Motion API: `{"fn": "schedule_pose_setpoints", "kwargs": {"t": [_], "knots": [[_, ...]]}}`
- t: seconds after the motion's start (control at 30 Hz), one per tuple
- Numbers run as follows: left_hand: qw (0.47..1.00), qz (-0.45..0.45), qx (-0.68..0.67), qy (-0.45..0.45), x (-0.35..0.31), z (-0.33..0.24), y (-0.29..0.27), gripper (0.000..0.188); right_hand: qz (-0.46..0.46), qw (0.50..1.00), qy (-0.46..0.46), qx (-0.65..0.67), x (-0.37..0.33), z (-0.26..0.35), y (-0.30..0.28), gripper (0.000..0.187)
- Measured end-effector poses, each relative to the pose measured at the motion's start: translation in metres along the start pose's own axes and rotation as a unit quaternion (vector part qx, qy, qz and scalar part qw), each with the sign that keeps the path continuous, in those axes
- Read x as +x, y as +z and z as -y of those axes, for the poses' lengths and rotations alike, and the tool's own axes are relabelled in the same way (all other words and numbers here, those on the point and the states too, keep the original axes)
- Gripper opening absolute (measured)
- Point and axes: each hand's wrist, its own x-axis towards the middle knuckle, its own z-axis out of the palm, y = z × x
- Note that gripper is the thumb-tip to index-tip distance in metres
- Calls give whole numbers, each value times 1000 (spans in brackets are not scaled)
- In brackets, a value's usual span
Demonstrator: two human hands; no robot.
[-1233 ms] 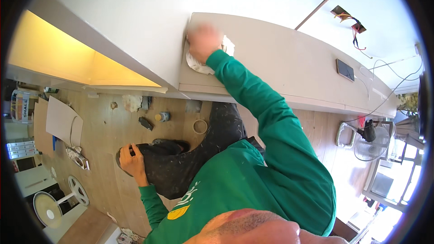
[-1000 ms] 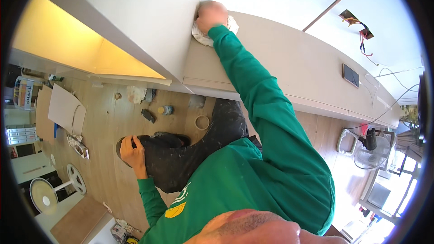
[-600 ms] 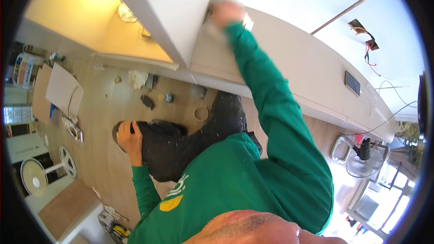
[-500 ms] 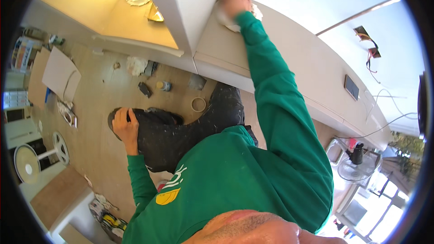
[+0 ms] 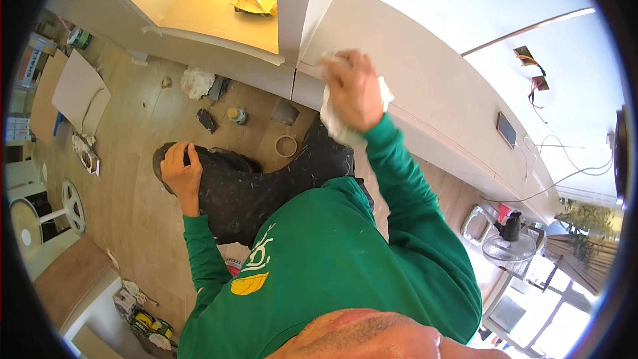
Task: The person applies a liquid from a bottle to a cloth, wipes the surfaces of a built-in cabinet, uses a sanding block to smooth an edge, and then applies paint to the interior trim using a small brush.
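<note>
My right hand [image 5: 353,86] is raised and closed around a crumpled white cloth [image 5: 332,119], held against the face of a long white cabinet panel [image 5: 425,73] near its left edge. My left hand [image 5: 179,169] rests closed over my raised knee in dark, paint-flecked trousers [image 5: 266,183]. Both arms are in green sleeves.
On the wooden floor [image 5: 143,206] below lie a roll of tape [image 5: 286,145], a small jar [image 5: 235,115], a crumpled white rag [image 5: 197,82] and cardboard sheets [image 5: 76,90]. A lit open cabinet shelf [image 5: 219,20] is at upper left. A fan [image 5: 40,216] stands at left, cans [image 5: 146,326] at lower left.
My right hand with the cloth has slid along the white panel. The view has tilted, showing more of the lit shelf. My left hand stays on the knee.
</note>
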Motion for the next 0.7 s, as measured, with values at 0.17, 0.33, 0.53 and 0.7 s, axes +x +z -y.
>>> {"fn": "schedule_pose_setpoints", "kwargs": {"t": [0.17,0.33,0.53,0.7], "knots": [[1000,8,16,-2,-2,10,0,10,12,997,-18,-69,26,-42,48,24],[1000,10,19,-17,-7,11,0,10,49,989,4,-138,42,-53,66,24],[1000,7,11,16,10,0,10,11,28,974,117,-192,162,-157,67,26],[1000,16,12,-7,7,0,11,11,67,990,48,-111,82,-97,72,22]]}}
